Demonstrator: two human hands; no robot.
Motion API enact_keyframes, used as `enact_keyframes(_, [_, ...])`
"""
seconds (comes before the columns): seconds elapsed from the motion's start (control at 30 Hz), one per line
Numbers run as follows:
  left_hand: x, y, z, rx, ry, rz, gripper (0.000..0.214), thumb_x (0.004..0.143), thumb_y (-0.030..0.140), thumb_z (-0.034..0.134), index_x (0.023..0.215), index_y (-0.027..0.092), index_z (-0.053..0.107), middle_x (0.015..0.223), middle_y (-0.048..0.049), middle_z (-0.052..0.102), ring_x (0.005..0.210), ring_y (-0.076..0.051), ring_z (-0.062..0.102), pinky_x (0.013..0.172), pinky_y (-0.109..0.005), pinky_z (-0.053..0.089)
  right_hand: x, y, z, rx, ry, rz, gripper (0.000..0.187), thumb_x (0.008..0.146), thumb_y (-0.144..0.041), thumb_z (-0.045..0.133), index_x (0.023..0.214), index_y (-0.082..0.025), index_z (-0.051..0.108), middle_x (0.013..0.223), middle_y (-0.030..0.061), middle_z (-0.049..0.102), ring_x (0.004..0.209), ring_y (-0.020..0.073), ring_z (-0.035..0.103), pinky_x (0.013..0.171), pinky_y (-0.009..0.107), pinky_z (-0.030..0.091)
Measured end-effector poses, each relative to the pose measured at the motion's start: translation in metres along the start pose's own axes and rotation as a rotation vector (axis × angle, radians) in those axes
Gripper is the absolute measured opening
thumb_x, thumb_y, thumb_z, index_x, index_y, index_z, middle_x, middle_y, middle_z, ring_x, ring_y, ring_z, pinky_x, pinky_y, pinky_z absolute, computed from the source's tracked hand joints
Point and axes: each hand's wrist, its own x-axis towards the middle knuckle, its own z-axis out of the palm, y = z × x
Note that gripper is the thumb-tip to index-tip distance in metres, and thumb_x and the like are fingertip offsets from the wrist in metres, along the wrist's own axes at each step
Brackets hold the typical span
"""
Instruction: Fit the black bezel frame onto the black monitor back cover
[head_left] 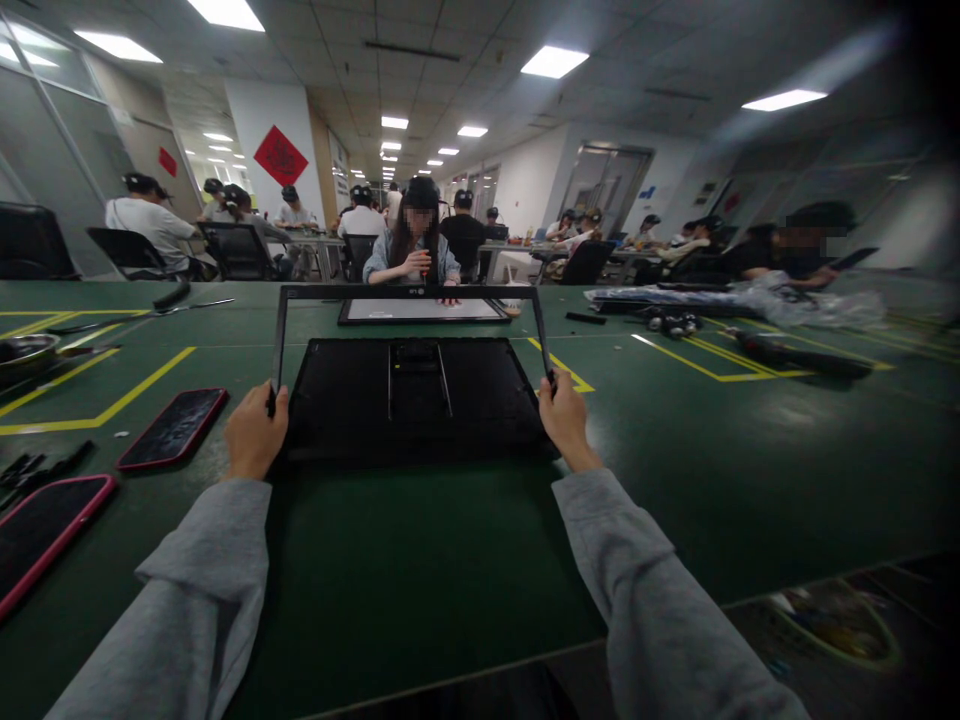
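A thin black monitor bezel frame [409, 292] is raised above a black monitor back panel [412, 395] lying flat on the green table [420, 570]. My left hand [255, 430] is closed round the frame's left side bar near its lower end. My right hand [564, 420] grips the right side bar the same way. Both arms wear grey sleeves. The frame tilts up and away from me, its top bar at the far side.
Two phones with red cases [174, 428] [45, 525] lie at the left. Yellow tape lines [105, 410] mark the table. Tools and a metal bowl [26, 350] sit at the far left. Across the table a person works on a white panel [424, 310]. Other seated people fill the room.
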Motion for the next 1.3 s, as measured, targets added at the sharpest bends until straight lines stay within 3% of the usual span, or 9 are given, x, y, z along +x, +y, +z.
enact_keyframes(0.27, [0.005, -0.015, 0.013, 0.081, -0.271, 0.008, 0.052, 0.092, 0.049, 0.030, 0.119, 0.018, 0.062, 0.115, -0.0134, 0.063, 0.099, -0.027, 0.060, 0.080, -0.036, 0.045, -0.004, 0.014, 0.013, -0.157, -0.137, -0.142, 0.032, 0.092, -0.028, 0.039, 0.112, -0.012, 0.058, 0.109, 0.0168, 0.061, 0.104, 0.0267, 0.056, 0.089, 0.038, 0.043])
enact_keyframes(0.53, [0.006, -0.014, 0.013, 0.198, -0.453, -0.003, 0.051, 0.091, 0.049, 0.029, 0.109, 0.013, 0.060, 0.103, -0.0189, 0.067, 0.090, -0.031, 0.064, 0.074, -0.040, 0.046, -0.005, 0.011, 0.013, -0.196, -0.350, -0.025, 0.036, 0.095, -0.026, 0.037, 0.126, -0.010, 0.047, 0.107, 0.0175, 0.064, 0.100, 0.0256, 0.061, 0.085, 0.035, 0.045])
enact_keyframes(1.3, [0.006, -0.015, 0.018, 0.182, -0.522, -0.086, 0.055, 0.090, 0.051, 0.026, 0.120, 0.012, 0.052, 0.099, -0.0224, 0.068, 0.090, -0.034, 0.066, 0.073, -0.041, 0.047, -0.007, 0.007, 0.011, -0.185, -0.410, -0.007, 0.035, 0.096, -0.029, 0.037, 0.125, -0.011, 0.042, 0.107, 0.0186, 0.066, 0.098, 0.0280, 0.064, 0.080, 0.036, 0.046])
